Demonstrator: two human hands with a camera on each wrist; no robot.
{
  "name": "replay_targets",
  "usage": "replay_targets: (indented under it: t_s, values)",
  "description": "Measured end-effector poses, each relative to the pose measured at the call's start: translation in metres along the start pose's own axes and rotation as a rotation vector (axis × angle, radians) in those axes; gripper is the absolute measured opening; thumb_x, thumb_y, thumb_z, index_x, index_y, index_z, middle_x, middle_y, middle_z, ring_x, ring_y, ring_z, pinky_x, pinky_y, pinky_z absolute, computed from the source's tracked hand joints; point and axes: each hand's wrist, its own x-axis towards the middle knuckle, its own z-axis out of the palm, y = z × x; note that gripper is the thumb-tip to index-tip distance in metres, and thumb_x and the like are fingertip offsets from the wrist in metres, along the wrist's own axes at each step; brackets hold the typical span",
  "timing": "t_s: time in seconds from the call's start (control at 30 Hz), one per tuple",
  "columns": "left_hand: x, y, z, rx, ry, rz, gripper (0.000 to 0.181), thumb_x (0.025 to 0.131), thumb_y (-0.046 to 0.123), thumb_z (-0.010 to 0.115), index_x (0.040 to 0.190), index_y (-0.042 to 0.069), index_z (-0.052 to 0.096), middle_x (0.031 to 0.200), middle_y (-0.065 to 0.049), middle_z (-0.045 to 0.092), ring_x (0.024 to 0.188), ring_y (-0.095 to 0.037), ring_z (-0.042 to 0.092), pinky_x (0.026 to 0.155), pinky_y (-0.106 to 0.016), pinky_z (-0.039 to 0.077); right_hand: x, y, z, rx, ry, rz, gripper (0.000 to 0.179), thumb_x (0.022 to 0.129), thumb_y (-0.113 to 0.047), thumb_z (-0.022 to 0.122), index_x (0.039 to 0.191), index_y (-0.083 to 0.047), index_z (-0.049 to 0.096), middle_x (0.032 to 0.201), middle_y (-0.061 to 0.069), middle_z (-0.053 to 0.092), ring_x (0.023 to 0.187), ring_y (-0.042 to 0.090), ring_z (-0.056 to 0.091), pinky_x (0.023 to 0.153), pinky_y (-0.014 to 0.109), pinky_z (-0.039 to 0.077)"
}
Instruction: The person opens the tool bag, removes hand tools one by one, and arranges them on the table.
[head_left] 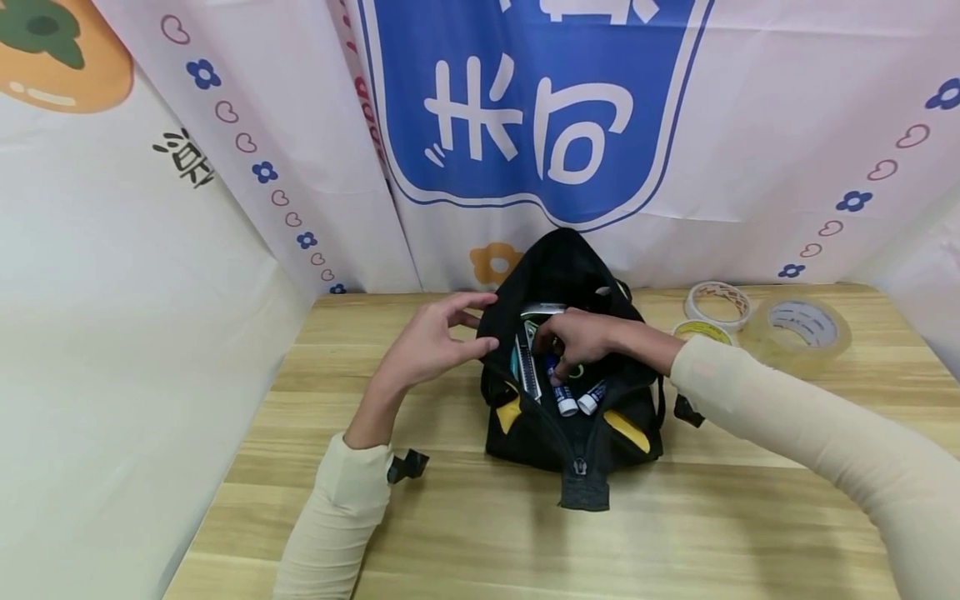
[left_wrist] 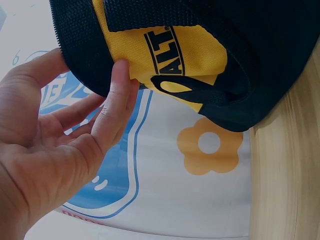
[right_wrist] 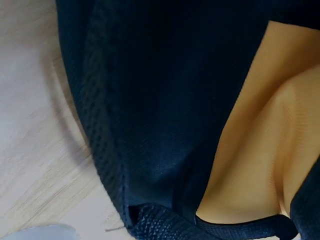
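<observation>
A black and yellow tool bag (head_left: 570, 450) stands with its top unzipped. My left hand (head_left: 431, 342) holds the bag's left rim; in the left wrist view one finger of this hand (left_wrist: 60, 145) goes behind the zipped edge while another lies on the yellow panel. My right hand (head_left: 581, 337) reaches inside with bent fingers, thumb over a blue glue stick (head_left: 565, 400) with a white end. Whether it grips the stick I cannot tell. Close by lie a second white-ended stick (head_left: 592, 397) and a long, narrow, ruled strip (head_left: 527, 371).
Right of the bag lie a white tape roll (head_left: 693, 304), a yellow-cored tape roll (head_left: 701, 327) and a wide clear tape roll (head_left: 840, 329). The wooden table (head_left: 712, 517) meets a printed cloth (head_left: 750, 125) behind the bag. In the right wrist view, the bag's yellow side panel (right_wrist: 255, 150) fills much of the frame.
</observation>
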Motion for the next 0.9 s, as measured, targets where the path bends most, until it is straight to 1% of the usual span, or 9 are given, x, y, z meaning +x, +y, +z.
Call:
replay_targets:
  t_s: [0.07,0.27,0.4,0.47,0.6,0.67,0.73,0.8,0.9]
  values:
    - [0.000,0.000,0.000,-0.001,0.000,0.001,0.059,0.095,0.013,0.082,0.150,0.009,0.061,0.156,-0.009,0.061,0.124,-0.031,0.071,0.085,-0.034,0.064,0.000,-0.001,0.000,-0.003,0.005,-0.008,0.049,0.084,-0.023,0.094,0.127,-0.010,0.075,0.124,0.006,0.075,0.111,0.023,0.070,0.096,0.040,0.059]
    - [0.000,0.002,0.000,-0.007,-0.004,0.000,0.059,0.095,0.013,0.081,0.151,0.009,0.061,0.156,-0.009,0.061,0.125,-0.032,0.071,0.084,-0.034,0.063,-0.004,-0.003,-0.001,0.005,0.036,-0.015,0.044,0.083,-0.015,0.093,0.123,-0.011,0.075,0.124,0.005,0.077,0.116,0.021,0.070,0.104,0.044,0.057]
    - [0.001,0.001,0.001,-0.009,-0.009,0.001,0.059,0.096,0.013,0.081,0.151,0.009,0.061,0.156,-0.010,0.060,0.125,-0.032,0.071,0.085,-0.035,0.064,-0.007,-0.005,-0.003,0.010,0.068,-0.021,0.042,0.083,-0.012,0.093,0.121,-0.011,0.076,0.120,0.004,0.078,0.111,0.019,0.072,0.101,0.043,0.058]
    - [0.001,0.000,0.001,-0.009,-0.010,0.001,0.058,0.096,0.013,0.081,0.151,0.009,0.061,0.156,-0.010,0.061,0.124,-0.032,0.071,0.086,-0.036,0.064,-0.010,-0.006,-0.006,0.005,0.075,-0.031,0.041,0.084,-0.011,0.092,0.122,-0.011,0.076,0.119,0.005,0.078,0.108,0.020,0.072,0.099,0.043,0.060]
    - [0.001,-0.002,0.002,-0.007,-0.012,0.006,0.058,0.096,0.014,0.081,0.151,0.009,0.061,0.156,-0.010,0.061,0.125,-0.033,0.071,0.088,-0.038,0.064,-0.019,-0.009,-0.016,0.002,0.065,-0.061,0.038,0.089,-0.011,0.088,0.124,-0.008,0.076,0.123,0.009,0.077,0.111,0.023,0.073,0.102,0.045,0.060]
    - [0.001,-0.002,0.002,-0.010,-0.011,0.010,0.058,0.096,0.014,0.081,0.151,0.009,0.061,0.156,-0.010,0.061,0.125,-0.033,0.071,0.089,-0.040,0.064,-0.025,-0.011,-0.022,-0.014,0.073,-0.083,0.034,0.090,-0.010,0.086,0.123,-0.008,0.077,0.122,0.009,0.078,0.112,0.023,0.074,0.102,0.047,0.060]
    - [0.000,-0.002,0.002,-0.011,-0.009,0.014,0.058,0.096,0.014,0.081,0.150,0.009,0.061,0.156,-0.010,0.061,0.125,-0.033,0.071,0.090,-0.041,0.064,-0.031,-0.014,-0.029,-0.035,0.099,-0.097,0.027,0.091,-0.009,0.085,0.118,-0.010,0.079,0.118,0.007,0.079,0.109,0.023,0.074,0.101,0.048,0.060]
    - [0.000,-0.002,0.002,-0.011,-0.005,0.016,0.058,0.096,0.014,0.081,0.150,0.009,0.061,0.155,-0.010,0.061,0.125,-0.033,0.071,0.091,-0.041,0.064,-0.037,-0.016,-0.035,-0.057,0.143,-0.108,0.021,0.091,-0.008,0.085,0.111,-0.013,0.080,0.114,0.004,0.079,0.106,0.022,0.074,0.099,0.048,0.060]
    - [0.000,-0.002,0.001,-0.007,-0.002,0.011,0.059,0.096,0.015,0.082,0.150,0.009,0.061,0.155,-0.010,0.061,0.125,-0.032,0.071,0.091,-0.041,0.064,-0.051,-0.018,-0.045,-0.051,0.218,-0.115,0.016,0.090,-0.007,0.084,0.105,-0.013,0.081,0.110,0.003,0.078,0.102,0.022,0.073,0.096,0.048,0.061]
